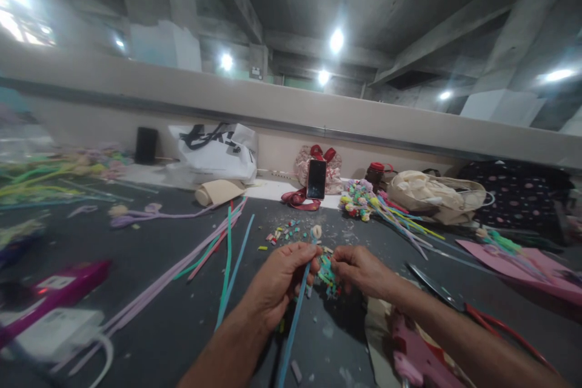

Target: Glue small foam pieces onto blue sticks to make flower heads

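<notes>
My left hand (286,279) is closed in a pinch around a light blue pipe cleaner (296,318). The stem slants up from the bottom edge through the fingers, with a small cream-coloured round piece (316,231) at its top. Close by on the right, my right hand (357,267) has thumb and forefinger pressed together; whatever sits between them is too small to name. Beneath and between the hands lies a pile of small cut pieces (327,276) in green, yellow, red and blue.
Loose pipe cleaners (177,260) lie to the left. Scissors (434,288) and a pink glue gun (416,351) are by my right forearm. A phone (316,179) stands at the back, with a bundle of finished-looking coloured flowers (361,200) on its right. A white bag (218,154) stands back left.
</notes>
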`<state>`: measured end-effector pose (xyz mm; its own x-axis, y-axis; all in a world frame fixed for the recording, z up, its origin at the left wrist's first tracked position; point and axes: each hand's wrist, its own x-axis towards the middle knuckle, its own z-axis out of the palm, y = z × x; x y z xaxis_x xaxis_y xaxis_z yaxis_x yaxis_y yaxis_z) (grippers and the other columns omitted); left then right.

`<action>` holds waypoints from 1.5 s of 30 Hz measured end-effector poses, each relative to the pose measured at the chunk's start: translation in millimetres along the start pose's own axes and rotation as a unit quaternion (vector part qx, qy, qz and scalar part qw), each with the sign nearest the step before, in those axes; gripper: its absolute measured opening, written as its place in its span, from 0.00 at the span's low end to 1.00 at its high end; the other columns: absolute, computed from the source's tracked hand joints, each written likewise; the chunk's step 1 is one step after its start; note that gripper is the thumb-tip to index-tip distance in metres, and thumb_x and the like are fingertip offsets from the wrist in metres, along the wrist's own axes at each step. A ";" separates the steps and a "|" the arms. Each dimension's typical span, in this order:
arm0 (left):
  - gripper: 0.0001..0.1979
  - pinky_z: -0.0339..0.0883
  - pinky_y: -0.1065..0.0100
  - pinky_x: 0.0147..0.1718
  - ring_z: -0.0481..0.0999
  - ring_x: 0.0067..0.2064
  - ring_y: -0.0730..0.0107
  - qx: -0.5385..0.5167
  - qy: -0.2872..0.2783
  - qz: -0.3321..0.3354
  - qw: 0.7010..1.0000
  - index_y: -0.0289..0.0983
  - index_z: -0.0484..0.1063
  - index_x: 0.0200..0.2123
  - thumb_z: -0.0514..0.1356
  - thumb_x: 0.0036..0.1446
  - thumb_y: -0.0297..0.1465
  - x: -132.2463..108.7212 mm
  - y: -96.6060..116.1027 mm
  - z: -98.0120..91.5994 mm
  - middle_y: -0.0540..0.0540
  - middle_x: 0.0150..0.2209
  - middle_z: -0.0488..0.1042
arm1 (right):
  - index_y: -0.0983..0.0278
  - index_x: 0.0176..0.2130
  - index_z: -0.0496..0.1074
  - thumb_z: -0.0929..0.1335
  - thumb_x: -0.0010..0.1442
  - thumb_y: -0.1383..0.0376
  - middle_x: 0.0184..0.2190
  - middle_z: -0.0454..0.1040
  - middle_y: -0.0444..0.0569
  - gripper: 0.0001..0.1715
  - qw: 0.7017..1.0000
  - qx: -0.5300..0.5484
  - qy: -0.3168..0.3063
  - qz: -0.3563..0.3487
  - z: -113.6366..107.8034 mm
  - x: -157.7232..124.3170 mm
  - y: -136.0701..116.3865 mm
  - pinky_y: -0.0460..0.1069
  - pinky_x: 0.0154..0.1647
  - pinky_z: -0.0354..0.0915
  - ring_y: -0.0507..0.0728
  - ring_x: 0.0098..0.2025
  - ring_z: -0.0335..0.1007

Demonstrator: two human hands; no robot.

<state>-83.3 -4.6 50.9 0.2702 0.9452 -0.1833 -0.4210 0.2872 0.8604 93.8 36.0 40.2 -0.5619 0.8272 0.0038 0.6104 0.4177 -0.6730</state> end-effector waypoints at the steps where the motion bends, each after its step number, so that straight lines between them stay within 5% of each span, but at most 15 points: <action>1: 0.08 0.52 0.83 0.13 0.62 0.16 0.86 0.002 0.000 0.001 1.000 0.33 0.70 0.26 0.61 0.44 0.33 0.3 -0.5 -0.3 0.54 0.19 0.67 | 0.66 0.27 0.63 0.57 0.53 0.68 0.18 0.65 0.40 0.09 1.000 -0.007 0.001 -0.002 0.6 -0.6 0.2 0.40 0.16 0.57 0.47 0.16 0.61; 13: 0.07 0.52 0.83 0.12 0.62 0.16 0.86 -0.021 0.020 0.025 0.999 0.33 0.71 0.27 0.60 0.44 0.31 2.0 2.8 -4.3 0.54 0.19 0.67 | 0.65 0.22 0.69 0.63 0.43 0.72 0.21 0.66 0.42 0.06 0.990 -0.111 0.080 -0.042 -2.1 -3.2 -5.1 0.43 0.23 0.52 0.49 0.22 0.60; 27: 0.10 0.47 0.83 0.10 0.62 0.15 0.85 0.013 0.006 -0.011 1.000 0.33 0.69 0.24 0.63 0.40 0.34 3.2 -0.8 -0.9 0.54 0.18 0.67 | 0.65 0.19 0.65 0.62 0.48 0.68 0.15 0.60 0.39 0.09 0.997 0.006 0.071 -0.012 -1.0 -5.4 -6.5 0.41 0.17 0.53 0.48 0.18 0.59; 35: 0.10 0.52 0.81 0.11 0.63 0.15 0.85 -0.014 0.008 0.003 1.000 0.32 0.69 0.26 0.63 0.41 0.33 8.8 -10.8 -1.2 0.53 0.21 0.68 | 0.67 0.21 0.68 0.62 0.48 0.68 0.16 0.62 0.40 0.09 0.990 0.073 0.120 -0.022 1.2 -7.0 -18.7 0.41 0.18 0.57 0.47 0.17 0.60; 45: 0.10 0.54 0.82 0.11 0.64 0.16 0.84 -0.011 0.020 0.029 0.999 0.33 0.68 0.26 0.63 0.42 0.33 9.1 -15.2 0.0 0.52 0.21 0.68 | 0.66 0.18 0.69 0.63 0.46 0.73 0.17 0.65 0.41 0.09 0.975 0.024 0.205 -0.083 3.7 -8.7 -33.9 0.43 0.23 0.54 0.48 0.22 0.60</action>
<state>-74.5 -0.4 36.1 0.2094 0.9659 -0.1523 -0.4548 0.2341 0.8593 76.0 13.2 60.2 -0.3731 0.8350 0.4044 0.4975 0.5479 -0.6725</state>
